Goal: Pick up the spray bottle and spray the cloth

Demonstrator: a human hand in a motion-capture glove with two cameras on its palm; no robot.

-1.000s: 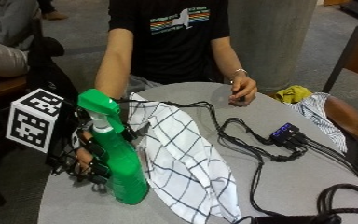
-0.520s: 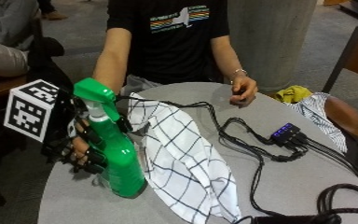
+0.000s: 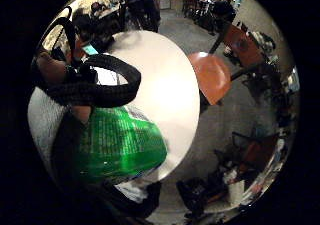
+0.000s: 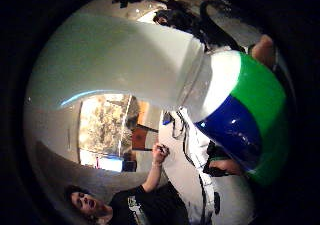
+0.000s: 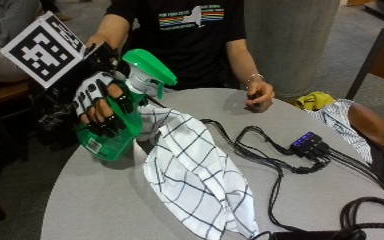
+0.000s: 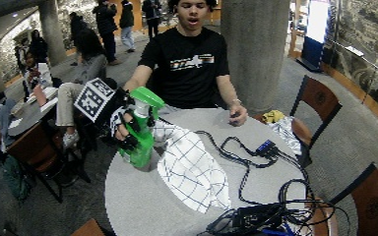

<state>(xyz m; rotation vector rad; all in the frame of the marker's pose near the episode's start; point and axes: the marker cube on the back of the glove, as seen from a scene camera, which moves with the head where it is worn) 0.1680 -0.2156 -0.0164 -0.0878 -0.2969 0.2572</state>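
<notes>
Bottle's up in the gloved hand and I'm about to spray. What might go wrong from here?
1. The gloved right hand grips the spray bottle around its body, below the green trigger head; no finger appears to be on the trigger, so regripping might let the tilted bottle slip.
2. Black cables and a small hub lie right beside the checked cloth; overspray could wet them.

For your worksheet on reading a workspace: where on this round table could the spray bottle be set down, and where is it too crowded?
Bare table lies along the near edge, left of the checked cloth and below the spray bottle gripped by the right hand. A smaller patch sits between cloth and cables. The side past the cables is crowded.
</notes>
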